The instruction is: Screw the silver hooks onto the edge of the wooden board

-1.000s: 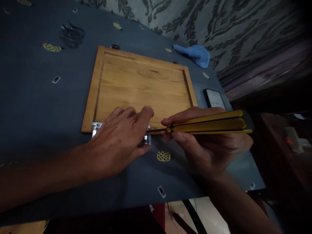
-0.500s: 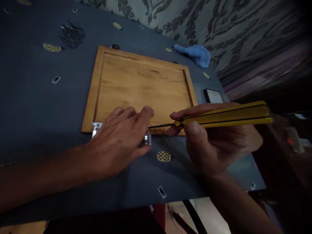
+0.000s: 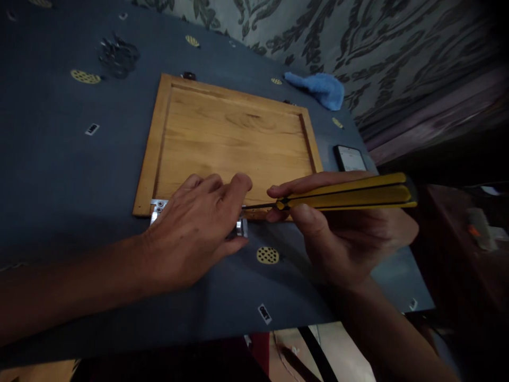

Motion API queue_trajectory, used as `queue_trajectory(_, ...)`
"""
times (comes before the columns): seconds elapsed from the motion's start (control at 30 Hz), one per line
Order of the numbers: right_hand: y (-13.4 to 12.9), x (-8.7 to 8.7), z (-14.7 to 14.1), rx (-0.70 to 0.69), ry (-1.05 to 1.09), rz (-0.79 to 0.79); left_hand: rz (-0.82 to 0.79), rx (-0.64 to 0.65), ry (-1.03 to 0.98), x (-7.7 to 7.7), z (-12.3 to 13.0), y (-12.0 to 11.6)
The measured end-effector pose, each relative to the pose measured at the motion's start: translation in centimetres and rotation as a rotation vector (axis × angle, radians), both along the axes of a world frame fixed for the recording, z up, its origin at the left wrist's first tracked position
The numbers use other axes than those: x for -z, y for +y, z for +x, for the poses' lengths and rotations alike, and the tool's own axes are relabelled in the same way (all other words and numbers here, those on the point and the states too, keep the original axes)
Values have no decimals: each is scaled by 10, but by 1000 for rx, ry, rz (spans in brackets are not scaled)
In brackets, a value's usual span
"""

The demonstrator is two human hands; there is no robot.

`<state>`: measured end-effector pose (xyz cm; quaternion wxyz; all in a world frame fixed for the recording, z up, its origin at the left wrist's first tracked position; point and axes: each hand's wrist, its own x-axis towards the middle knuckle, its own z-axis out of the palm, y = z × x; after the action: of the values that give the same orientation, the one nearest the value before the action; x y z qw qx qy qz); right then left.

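A framed wooden panel (image 3: 238, 138) lies flat on the dark blue tabletop. Along its near edge sits a shiny metal fitting (image 3: 158, 208), its left corner showing screws; most of it is hidden beneath my left hand (image 3: 199, 228), whose fingers are closed over it and hold it against the panel. My right hand (image 3: 345, 223) grips a yellow and black screwdriver (image 3: 350, 193) by the handle. The shaft points left, and its tip reaches the fitting's right end, beside my left fingers. Whether the tip sits in a screw I cannot tell.
Beyond the panel, a blue cloth (image 3: 318, 89) lies near the patterned wall, with a phone (image 3: 350, 157) to the panel's right. A blurred dark heap (image 3: 118, 55) rests at the back left. Small dark fittings (image 3: 189, 76) line the panel's far edge. The table's front edge is close.
My right hand and the screwdriver have shifted slightly left, and the handle has turned a little. My left hand and the panel have stayed in place.
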<state>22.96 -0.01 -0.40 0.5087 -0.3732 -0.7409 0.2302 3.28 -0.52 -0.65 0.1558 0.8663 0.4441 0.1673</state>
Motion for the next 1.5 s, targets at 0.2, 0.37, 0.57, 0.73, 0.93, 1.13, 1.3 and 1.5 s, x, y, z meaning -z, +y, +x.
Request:
queue_trajectory(0.2, -6, -10, -3, 19, -88, -85, -20, -21, 1, 0, -1, 0)
queue_trajectory(0.37, -5, -12, -5, 28, -85, -88, -39, -20, 15, -1, 0, 1)
queue_trajectory(0.57, -3, -7, -1, 75, -81, -70, -7, -20, 18, 1, 1, 0)
queue_trajectory(0.73, -3, -3, 0, 56, -73, -47, 3, -14, 26, 1, 0, 0)
queue_trajectory(0.93, -1, -7, 2, 14, -31, 3, 4, -9, 26, 0, -1, 0)
queue_trajectory(1.13, -1, -9, 4, -7, 50, -72, 30, -2, 19, 2, 0, 0)
queue_trajectory(1.3, 1, 0, 2, -14, 19, 45, 10, -16, 16, 2, 1, 1)
queue_trajectory(1.5, 1, 1, 4, -43, -6, 32, 32, -16, 16, 2, 0, 1)
